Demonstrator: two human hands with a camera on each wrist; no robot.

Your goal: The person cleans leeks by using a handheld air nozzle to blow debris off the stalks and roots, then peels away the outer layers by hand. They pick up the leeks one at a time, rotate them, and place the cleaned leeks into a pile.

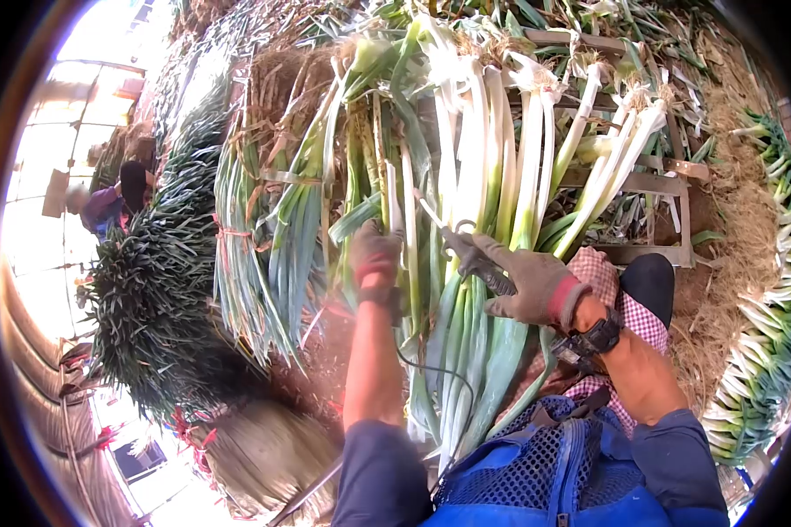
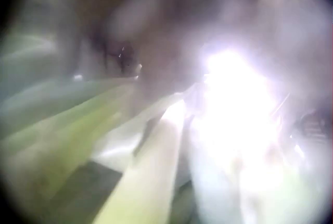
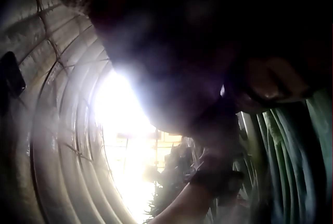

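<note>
In the head view the gloved left hand [image 1: 376,255], slightly blurred, has its fingers curled round a leek [image 1: 394,206] at the left side of the spread leeks. The gloved right hand [image 1: 538,285] grips a dark gun-shaped tool [image 1: 479,262] with a thin pale nozzle pointing up and left, over several white-stemmed leeks [image 1: 501,158]. Their roots point away from the body, their leaves towards it. Blurred pale stalks [image 2: 156,172] fill the lower left wrist view beside strong glare. The right wrist view is mostly dark, with green leaves [image 3: 291,156] at the right.
Tied leek bundles [image 1: 237,237] hang to the left, beside a large leafy pile [image 1: 158,299]. A wooden frame [image 1: 668,186] stands at the right, and more leeks [image 1: 747,378] line the far right. A thin dark cable [image 1: 453,373] loops below the hands. Another person [image 1: 105,206] is at far left.
</note>
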